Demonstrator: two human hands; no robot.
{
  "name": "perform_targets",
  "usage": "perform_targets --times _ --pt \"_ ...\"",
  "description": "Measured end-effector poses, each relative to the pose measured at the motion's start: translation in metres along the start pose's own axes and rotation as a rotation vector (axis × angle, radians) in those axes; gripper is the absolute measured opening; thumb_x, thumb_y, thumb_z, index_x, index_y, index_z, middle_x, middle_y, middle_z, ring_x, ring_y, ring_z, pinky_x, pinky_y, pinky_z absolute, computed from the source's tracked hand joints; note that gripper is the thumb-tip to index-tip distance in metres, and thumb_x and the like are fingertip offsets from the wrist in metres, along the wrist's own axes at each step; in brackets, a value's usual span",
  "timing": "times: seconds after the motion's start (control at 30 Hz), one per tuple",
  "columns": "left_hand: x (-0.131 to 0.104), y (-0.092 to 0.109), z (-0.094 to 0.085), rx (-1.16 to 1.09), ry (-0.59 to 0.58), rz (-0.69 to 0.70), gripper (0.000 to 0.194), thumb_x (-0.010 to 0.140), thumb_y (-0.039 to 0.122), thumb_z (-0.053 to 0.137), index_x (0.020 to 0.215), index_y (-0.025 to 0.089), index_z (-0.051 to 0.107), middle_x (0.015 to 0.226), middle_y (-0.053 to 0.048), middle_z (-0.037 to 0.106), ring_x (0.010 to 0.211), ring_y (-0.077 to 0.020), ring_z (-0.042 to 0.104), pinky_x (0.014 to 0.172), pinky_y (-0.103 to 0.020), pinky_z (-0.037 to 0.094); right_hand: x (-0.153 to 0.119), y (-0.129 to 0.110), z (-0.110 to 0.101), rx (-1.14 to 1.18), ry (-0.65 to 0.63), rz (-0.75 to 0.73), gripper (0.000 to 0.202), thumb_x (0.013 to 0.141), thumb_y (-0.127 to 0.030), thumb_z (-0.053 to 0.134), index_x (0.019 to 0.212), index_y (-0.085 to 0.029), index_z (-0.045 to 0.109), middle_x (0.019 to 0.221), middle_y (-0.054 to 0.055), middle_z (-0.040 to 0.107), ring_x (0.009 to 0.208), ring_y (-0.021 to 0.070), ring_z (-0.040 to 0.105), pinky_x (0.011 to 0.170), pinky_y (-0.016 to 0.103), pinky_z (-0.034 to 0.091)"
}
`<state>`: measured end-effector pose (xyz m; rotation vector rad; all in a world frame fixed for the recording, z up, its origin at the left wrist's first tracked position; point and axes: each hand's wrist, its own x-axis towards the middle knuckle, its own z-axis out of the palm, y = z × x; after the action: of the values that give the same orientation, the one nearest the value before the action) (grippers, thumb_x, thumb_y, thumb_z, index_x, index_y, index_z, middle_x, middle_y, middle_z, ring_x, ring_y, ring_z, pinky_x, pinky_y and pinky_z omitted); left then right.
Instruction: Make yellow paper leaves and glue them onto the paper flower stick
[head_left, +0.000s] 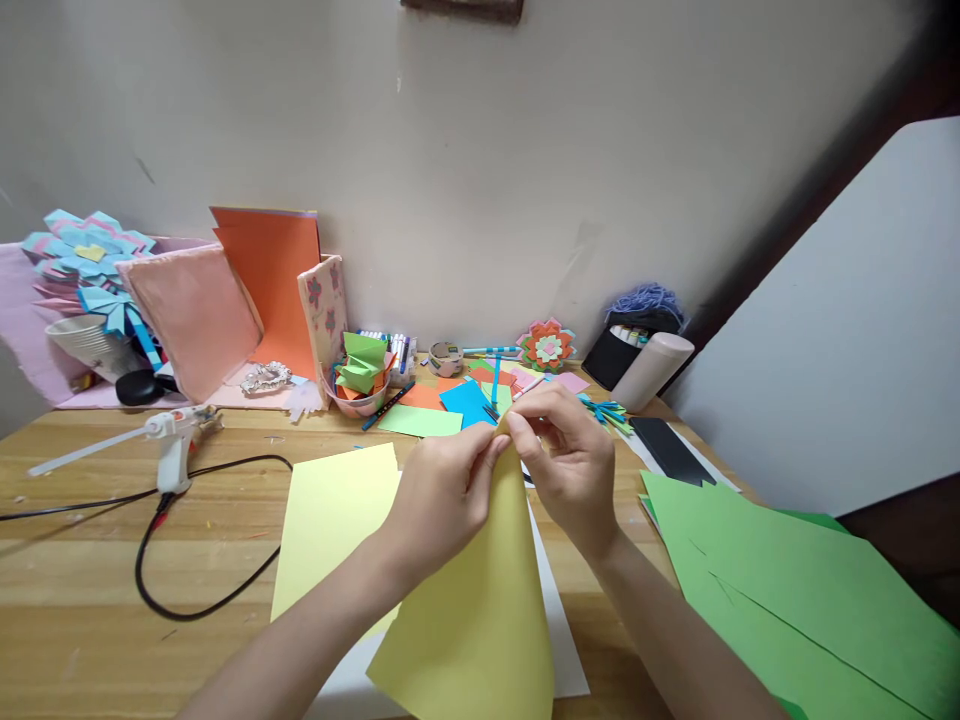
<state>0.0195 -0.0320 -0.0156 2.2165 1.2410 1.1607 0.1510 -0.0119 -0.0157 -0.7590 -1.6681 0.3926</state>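
Note:
Both of my hands meet at the top edge of a yellow sheet of paper [476, 620], which curves down toward me. My left hand [450, 482] pinches that edge between thumb and fingers. Close beside it, my right hand [566, 465] is closed on the same edge, its fingertips touching the paper. Under the held sheet lie another yellow sheet [334, 530] and a white sheet [562, 640]. Just beyond my fingertips are a blue paper piece [466, 402] and other coloured scraps.
A white glue gun [174, 445] with its black cord lies at the left. Green sheets [795, 590] and a black phone [673, 450] are at the right. Along the wall stand a pink fabric box [191, 320], a bowl of paper scraps [360, 402] and a light pink cylinder [652, 370].

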Motion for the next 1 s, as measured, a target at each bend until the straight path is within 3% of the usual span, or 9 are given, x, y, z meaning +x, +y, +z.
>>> perform_targets --times 0.23,0.4,0.53,0.6,0.67,0.73,0.8,1.0 --pt "0.000 -0.001 0.003 0.027 -0.044 0.014 0.027 0.087 0.023 0.035 0.062 0.020 0.024 0.052 0.006 0.027 0.047 -0.0090 0.024 0.048 -0.022 0.019 0.000 0.006 -0.002 -0.081 -0.132 0.014 0.017 0.088 -0.017 0.040 0.071 -0.020 0.039 0.062 -0.005 0.035 0.053 0.0076 0.034 0.051 0.021 0.029" --pt "0.002 -0.003 0.009 0.030 -0.056 -0.021 0.029 0.089 0.030 0.033 0.064 0.021 0.023 0.054 0.006 0.029 0.048 -0.0099 0.025 0.048 -0.022 0.019 0.000 0.005 -0.003 -0.150 -0.039 -0.009 0.017 0.090 -0.018 0.038 0.073 -0.020 0.040 0.062 -0.005 0.036 0.054 0.0083 0.035 0.052 0.021 0.029" --pt "0.002 -0.006 0.011 0.056 -0.059 -0.038 0.030 0.089 0.030 0.033 0.063 0.021 0.022 0.052 0.006 0.027 0.047 -0.0100 0.023 0.048 -0.023 0.018 0.003 0.007 -0.005 -0.085 0.017 0.093 0.020 0.091 -0.026 0.036 0.073 -0.020 0.039 0.063 -0.004 0.034 0.055 0.0090 0.034 0.053 0.022 0.029" --pt "0.002 -0.008 0.010 0.070 -0.037 -0.034 0.029 0.090 0.029 0.032 0.063 0.021 0.022 0.051 0.006 0.025 0.046 -0.0100 0.022 0.048 -0.023 0.018 0.006 0.009 -0.009 -0.020 -0.071 0.186 0.022 0.092 -0.031 0.034 0.073 -0.020 0.039 0.061 -0.005 0.033 0.053 0.0091 0.034 0.052 0.022 0.029" --pt "0.002 -0.010 0.009 0.079 0.003 -0.038 0.029 0.090 0.028 0.032 0.063 0.021 0.023 0.051 0.006 0.025 0.046 -0.0098 0.022 0.048 -0.023 0.018 0.008 0.011 -0.013 0.021 -0.243 0.251 0.027 0.092 -0.036 0.032 0.071 -0.020 0.038 0.059 -0.005 0.033 0.051 0.0090 0.034 0.049 0.022 0.027" --pt "0.003 -0.012 0.007 0.082 0.048 -0.054 0.030 0.090 0.028 0.032 0.063 0.020 0.023 0.051 0.006 0.027 0.047 -0.0098 0.024 0.048 -0.023 0.018 0.008 0.011 -0.017 0.003 -0.404 0.263 0.032 0.092 -0.039 0.033 0.066 -0.020 0.035 0.057 -0.005 0.032 0.050 0.0087 0.032 0.048 0.023 0.025" --pt "0.004 -0.013 0.005 0.073 0.078 -0.070 0.030 0.090 0.029 0.032 0.062 0.020 0.024 0.052 0.006 0.029 0.047 -0.0098 0.025 0.049 -0.024 0.019 0.008 0.011 -0.017 -0.047 -0.458 0.237 0.035 0.091 -0.039 0.035 0.062 -0.019 0.031 0.056 -0.005 0.031 0.050 0.0085 0.031 0.047 0.023 0.024" --pt "0.006 -0.010 0.004 -0.086 0.025 -0.134 0.032 0.091 0.036 0.030 0.063 0.020 0.026 0.056 0.005 0.033 0.052 -0.0096 0.031 0.051 -0.023 0.024 0.005 0.006 -0.006 -0.144 -0.264 0.150 0.033 0.092 -0.030 0.033 0.061 -0.019 0.030 0.054 -0.005 0.032 0.049 0.0079 0.032 0.049 0.022 0.025"
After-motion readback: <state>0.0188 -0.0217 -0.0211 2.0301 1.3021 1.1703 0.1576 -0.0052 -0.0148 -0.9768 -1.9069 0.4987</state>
